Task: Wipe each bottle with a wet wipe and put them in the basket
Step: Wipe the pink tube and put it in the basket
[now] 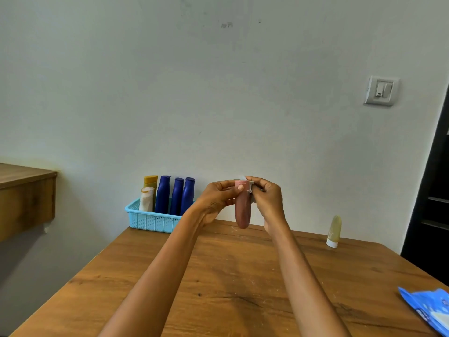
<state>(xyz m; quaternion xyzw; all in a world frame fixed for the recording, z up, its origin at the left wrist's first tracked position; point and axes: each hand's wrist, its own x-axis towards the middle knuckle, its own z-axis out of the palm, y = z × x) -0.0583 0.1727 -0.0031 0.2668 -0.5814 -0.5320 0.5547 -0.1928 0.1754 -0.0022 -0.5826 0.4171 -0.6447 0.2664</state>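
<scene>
1. Up in the air over the far half of the tabletop [218, 276]: pink bottle [242, 210], cap end up, rounded end hanging down, clear of the wood
2. Left hand [216, 200] curled round the upper part of the bottle, thumb across the cap, holding it steady
3. Right hand [266, 198] pinching a small wet wipe [250, 184] against the cap's side, fingers bunched tight on it; only a scrap of white showing between the fingertips
4. Step in hand, by the look of it: wiping the cap end, body still to do
5. Doing it well: keep the left grip firm near the top, turn the bottle rather than the wipe, then draw the wipe down the full length to the rounded end
6. Worth shifting the left fingers once, so the patch under them gets wiped too; a wet plastic surface will likely be slippery, so no loosening mid-turn
7. Light blue basket [148, 221] at the far left edge of the tabletop, against the wall, already carrying three dark blue bottles [176, 197], a yellow bottle [150, 183] and a white tube [146, 199], all standing
8. Room left looks to be at the basket's right end, hidden behind the left wrist, so cannot be sure
9. Pale yellow bottle [334, 231] standing cap-down near the far right edge, well apart from the basket, apparently still waiting
10. Blue wipes packet [430, 310] at the near right corner, partly out of view
</scene>
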